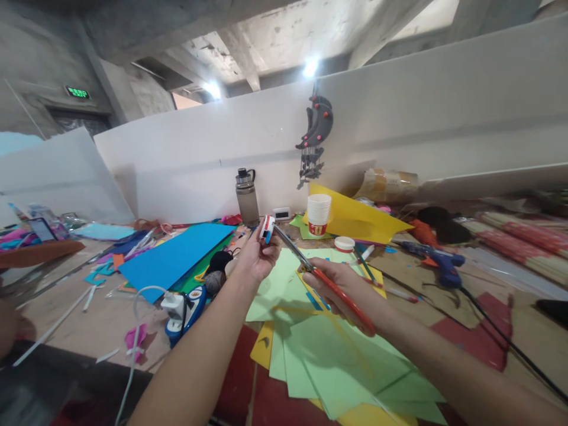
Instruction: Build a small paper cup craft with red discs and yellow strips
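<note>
My left hand (pixel 261 254) is closed around a small white-and-red piece (pixel 267 227) that looks like part of a paper cup, with a bit of blue at its lower edge. Red-handled scissors (pixel 341 299) are in my right hand (pixel 339 278), their blades pointing up and left. The blade tips reach the cup piece; whether they are cutting into it I cannot tell. Below both hands lie light green paper sheets (pixel 328 361). A stack of white paper cups (pixel 319 213) stands just beyond, beside a short white cup piece (pixel 344 244).
A blue sheet (pixel 181 254) and a power strip (pixel 186 316) lie left. Behind stand a bottle (pixel 247 198) and a yellow sheet (pixel 359 216). A blue glue gun (pixel 444 263) with a trailing cord is at right. A grey moon mobile (pixel 320 121) hangs before the white partition.
</note>
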Available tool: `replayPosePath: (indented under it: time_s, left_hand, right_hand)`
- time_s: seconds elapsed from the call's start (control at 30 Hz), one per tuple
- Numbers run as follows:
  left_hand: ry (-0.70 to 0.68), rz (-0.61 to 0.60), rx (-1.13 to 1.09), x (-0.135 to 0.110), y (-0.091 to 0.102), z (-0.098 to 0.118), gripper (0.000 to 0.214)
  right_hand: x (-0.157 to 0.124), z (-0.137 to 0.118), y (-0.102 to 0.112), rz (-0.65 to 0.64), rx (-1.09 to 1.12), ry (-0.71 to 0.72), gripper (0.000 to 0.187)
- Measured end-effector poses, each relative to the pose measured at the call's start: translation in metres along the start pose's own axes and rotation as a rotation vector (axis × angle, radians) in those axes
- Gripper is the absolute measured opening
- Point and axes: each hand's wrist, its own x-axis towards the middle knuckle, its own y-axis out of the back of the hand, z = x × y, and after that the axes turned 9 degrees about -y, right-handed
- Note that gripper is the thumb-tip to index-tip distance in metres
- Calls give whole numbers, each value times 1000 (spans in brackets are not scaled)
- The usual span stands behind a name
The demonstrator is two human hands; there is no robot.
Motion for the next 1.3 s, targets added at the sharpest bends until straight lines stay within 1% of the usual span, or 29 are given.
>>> replayPosePath:
  time_s: [0.17,0.4,0.67,0.8,0.9,1.0,1.07,1.17,1.23,1.3]
  left_hand:
    - [7,5,0,-2,-2,0,15]
    - [-1,-13,9,0,1,0,15]
    - [-61,28,0,0,0,-2,15]
    - [-82,7,-16,0,0,-3,15]
    - [-68,-15,-21,1,0,-2,15]
    - [-57,0,-16,2,1,0,16]
    - [-105,22,24,3,1,1,12]
    - [-207,22,115,3,2,-2,7]
    - [-239,4,154,2,1,-5,7]
    - [-243,-11,178,0,0,-8,8]
  right_hand:
    - [2,1,1,8,2,3,36]
    - [1,-2,1,7,-29,-5,38]
    - [3,-1,0,49,-70,15,37]
    - [4,0,0,73,-77,27,37]
    - [5,1,0,80,-88,33,36]
    - [6,2,1,68,-83,13,34]
    - [7,3,2,77,-50,-27,34]
    - [10,7,5,149,83,-76,34]
    - [11,8,8,186,197,-56,33]
    - [12,6,10,180,284,-35,33]
